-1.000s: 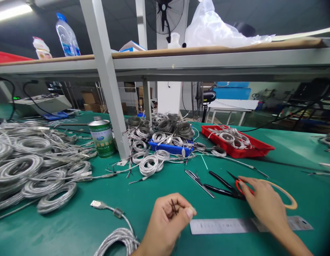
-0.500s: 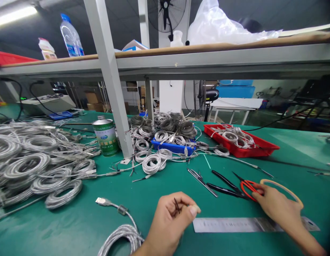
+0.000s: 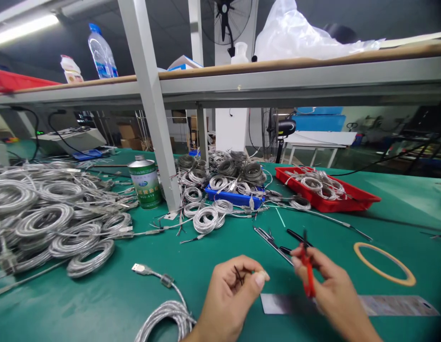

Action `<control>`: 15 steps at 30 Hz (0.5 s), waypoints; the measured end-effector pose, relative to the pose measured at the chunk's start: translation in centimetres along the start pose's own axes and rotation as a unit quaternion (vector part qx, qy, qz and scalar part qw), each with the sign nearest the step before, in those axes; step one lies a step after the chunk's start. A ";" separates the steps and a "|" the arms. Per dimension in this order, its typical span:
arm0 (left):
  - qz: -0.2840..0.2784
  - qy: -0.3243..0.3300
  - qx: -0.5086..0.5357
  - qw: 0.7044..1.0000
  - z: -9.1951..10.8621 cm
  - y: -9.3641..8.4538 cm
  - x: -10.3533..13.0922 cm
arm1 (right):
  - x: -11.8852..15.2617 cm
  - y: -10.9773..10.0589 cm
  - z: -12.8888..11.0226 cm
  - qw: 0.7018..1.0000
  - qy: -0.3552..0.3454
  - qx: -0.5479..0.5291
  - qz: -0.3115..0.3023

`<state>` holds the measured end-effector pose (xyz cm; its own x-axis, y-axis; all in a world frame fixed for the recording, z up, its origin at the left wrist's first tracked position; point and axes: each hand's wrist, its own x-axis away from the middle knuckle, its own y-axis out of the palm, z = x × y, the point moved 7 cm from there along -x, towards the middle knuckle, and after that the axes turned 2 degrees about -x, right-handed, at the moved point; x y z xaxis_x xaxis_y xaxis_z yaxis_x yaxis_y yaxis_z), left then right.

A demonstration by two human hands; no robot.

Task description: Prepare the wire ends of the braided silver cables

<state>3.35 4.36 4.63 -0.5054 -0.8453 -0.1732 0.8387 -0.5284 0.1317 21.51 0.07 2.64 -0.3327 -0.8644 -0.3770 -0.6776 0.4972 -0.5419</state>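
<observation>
You can make out little more than the letters "ER", on the blue label of the clear bottle [image 3: 102, 56].
Taking the green can [image 3: 145, 187] as your landmark, that bottle stands above it and to its left, and the rest of its wording is not clear to you. The can itself shows you an oval blue emblem with rows of characters above and below, too small to read. Farther left, above the can, you see print on the small white bottle [image 3: 71, 70], also unreadable. Nearer you and right of the can, the partly covered metal ruler [image 3: 398, 305] gives you no legible figures.
</observation>
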 end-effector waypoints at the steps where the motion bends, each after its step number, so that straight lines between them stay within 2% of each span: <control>1: 0.001 0.002 -0.001 1.000 0.1 0.0 0.0 | 0.7 1.1 -1.7 0.999 -0.023 -0.019 -0.020; 2: 0.001 0.003 -0.001 1.000 0.1 0.0 0.0 | 1.3 1.9 -3.0 0.998 -0.041 -0.024 -0.036; 5: -0.003 0.006 -0.002 1.000 0.3 0.0 -0.1 | 2.6 2.5 -5.0 0.997 -0.074 -0.003 -0.018; 15: -0.010 0.016 -0.002 1.000 0.4 0.2 0.1 | 3.0 3.1 -5.6 0.978 -0.142 0.136 -0.069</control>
<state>3.36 4.17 5.03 -0.5152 -0.8318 -0.2066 0.8297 -0.5445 0.1233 14.73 -1.39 4.07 -0.0288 -0.8882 -0.4586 -0.4902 0.4124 -0.7679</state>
